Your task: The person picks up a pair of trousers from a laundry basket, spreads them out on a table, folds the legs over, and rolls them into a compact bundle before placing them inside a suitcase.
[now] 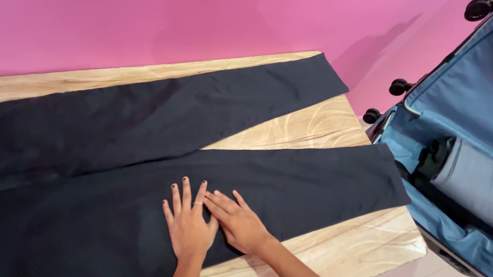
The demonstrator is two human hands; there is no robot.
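my left hand (188, 228) and right hand (241, 226) lie flat, fingers spread, on dark trousers (146, 160) across the wooden worktop (313, 126) by a pink wall (195, 23).

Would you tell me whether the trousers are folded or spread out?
Spread: both legs of the trousers lie flat, apart on the table.

Wall (195, 20): pink, plain, evenly lit, with a soft shadow at right. Worktop (308, 127): light wood with a swirling grain, its far edge close to the wall. Floor (427, 266): pale, only a small patch visible at lower right.
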